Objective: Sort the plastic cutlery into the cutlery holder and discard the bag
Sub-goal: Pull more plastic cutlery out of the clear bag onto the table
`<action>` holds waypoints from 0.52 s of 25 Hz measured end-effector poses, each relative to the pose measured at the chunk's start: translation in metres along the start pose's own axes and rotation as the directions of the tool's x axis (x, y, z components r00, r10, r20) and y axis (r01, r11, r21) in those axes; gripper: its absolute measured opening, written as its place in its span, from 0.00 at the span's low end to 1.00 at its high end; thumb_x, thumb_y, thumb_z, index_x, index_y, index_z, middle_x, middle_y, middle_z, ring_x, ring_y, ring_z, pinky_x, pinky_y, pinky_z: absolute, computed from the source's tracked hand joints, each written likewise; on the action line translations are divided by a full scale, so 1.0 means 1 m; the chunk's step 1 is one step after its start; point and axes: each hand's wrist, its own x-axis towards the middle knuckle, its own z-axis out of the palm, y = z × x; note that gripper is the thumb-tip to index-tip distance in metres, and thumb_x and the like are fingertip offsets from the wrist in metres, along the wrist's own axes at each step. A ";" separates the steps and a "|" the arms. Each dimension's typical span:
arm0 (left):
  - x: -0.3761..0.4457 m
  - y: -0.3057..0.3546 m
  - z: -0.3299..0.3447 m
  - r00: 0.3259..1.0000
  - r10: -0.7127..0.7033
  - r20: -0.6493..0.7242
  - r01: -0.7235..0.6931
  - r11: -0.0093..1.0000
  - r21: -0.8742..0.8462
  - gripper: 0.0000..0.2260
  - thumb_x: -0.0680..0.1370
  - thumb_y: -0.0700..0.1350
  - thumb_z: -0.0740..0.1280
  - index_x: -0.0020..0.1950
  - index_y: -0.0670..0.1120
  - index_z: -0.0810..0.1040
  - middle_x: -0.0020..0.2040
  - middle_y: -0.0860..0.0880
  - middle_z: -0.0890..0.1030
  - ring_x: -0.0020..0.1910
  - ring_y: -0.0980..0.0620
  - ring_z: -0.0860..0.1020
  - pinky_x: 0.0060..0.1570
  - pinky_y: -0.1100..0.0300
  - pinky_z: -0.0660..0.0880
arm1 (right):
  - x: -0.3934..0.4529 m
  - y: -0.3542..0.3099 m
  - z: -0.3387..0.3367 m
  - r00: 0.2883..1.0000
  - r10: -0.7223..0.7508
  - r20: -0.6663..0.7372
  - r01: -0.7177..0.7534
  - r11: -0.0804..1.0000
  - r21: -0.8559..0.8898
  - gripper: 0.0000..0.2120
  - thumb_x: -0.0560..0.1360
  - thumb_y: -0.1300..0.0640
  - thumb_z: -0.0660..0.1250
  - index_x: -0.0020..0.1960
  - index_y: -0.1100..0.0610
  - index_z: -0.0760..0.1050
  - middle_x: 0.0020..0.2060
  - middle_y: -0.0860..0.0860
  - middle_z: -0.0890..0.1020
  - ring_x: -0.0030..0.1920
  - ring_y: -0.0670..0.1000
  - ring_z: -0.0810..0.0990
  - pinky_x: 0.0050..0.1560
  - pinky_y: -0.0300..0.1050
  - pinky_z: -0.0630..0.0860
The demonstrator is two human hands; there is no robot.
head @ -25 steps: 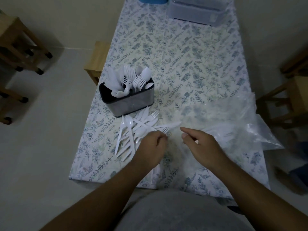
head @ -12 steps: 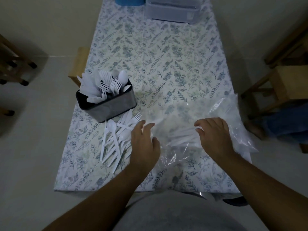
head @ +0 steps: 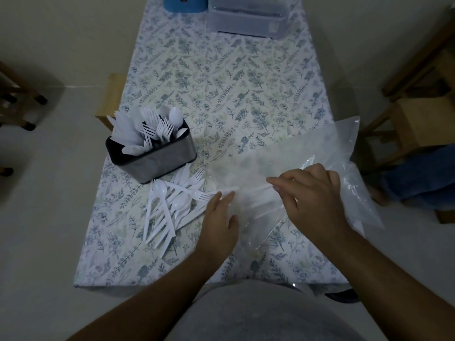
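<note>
Two hands work at the near edge of the table (head: 221, 70). The left hand (head: 219, 225) lies flat at 6 o'clock, its fingers straight and close together, the tips touching the near-left edge of the one clear bag (head: 327, 153). The right hand (head: 317, 198) rests on the bag at 4 o'clock, fingers loosely curled and a little apart; I cannot tell if they pinch the plastic. The bag spreads from the centre to 3 o'clock, over the table's right edge. At 8 o'clock one loose pile (head: 172, 205) of white forks, spoons and knives lies on the cloth, too tangled to count. Just behind it, at 9 o'clock, stands one holder (head: 157, 158) filled with cutlery. At 12 o'clock are one grey box (head: 246, 18) and one blue tub (head: 184, 3).
</note>
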 end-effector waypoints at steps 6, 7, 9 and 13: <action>-0.001 0.013 -0.010 0.979 -0.189 -0.072 0.154 0.927 -0.342 0.19 0.75 0.35 0.72 0.58 0.56 0.77 0.56 0.56 0.79 0.49 0.63 0.79 0.48 0.69 0.78 | 0.002 -0.002 0.003 0.998 0.026 0.050 -0.027 0.999 0.019 0.11 0.75 0.57 0.72 0.54 0.46 0.85 0.46 0.45 0.85 0.50 0.54 0.77 0.50 0.51 0.65; -0.002 0.016 -0.013 0.971 -0.227 -0.073 0.175 0.886 -0.428 0.20 0.75 0.33 0.72 0.56 0.57 0.76 0.53 0.56 0.80 0.46 0.64 0.80 0.44 0.70 0.78 | 0.001 -0.002 0.006 0.994 0.078 0.074 -0.080 0.997 0.020 0.12 0.74 0.58 0.73 0.55 0.45 0.85 0.48 0.46 0.85 0.52 0.54 0.77 0.52 0.52 0.65; -0.003 0.019 -0.018 0.953 -0.295 -0.066 0.206 0.795 -0.571 0.22 0.74 0.32 0.73 0.60 0.53 0.75 0.54 0.55 0.79 0.46 0.64 0.81 0.41 0.70 0.78 | 0.001 -0.006 0.007 0.982 0.160 0.104 -0.163 0.986 0.025 0.17 0.73 0.57 0.73 0.61 0.46 0.82 0.57 0.48 0.83 0.58 0.55 0.76 0.57 0.53 0.66; 0.000 0.024 -0.025 0.893 -0.446 0.051 0.307 0.524 -0.795 0.28 0.72 0.34 0.75 0.67 0.51 0.70 0.56 0.52 0.80 0.54 0.55 0.81 0.47 0.61 0.78 | 0.000 -0.036 0.009 0.984 0.074 0.165 -0.087 0.993 0.074 0.20 0.74 0.50 0.70 0.66 0.49 0.80 0.65 0.51 0.78 0.66 0.57 0.73 0.66 0.55 0.65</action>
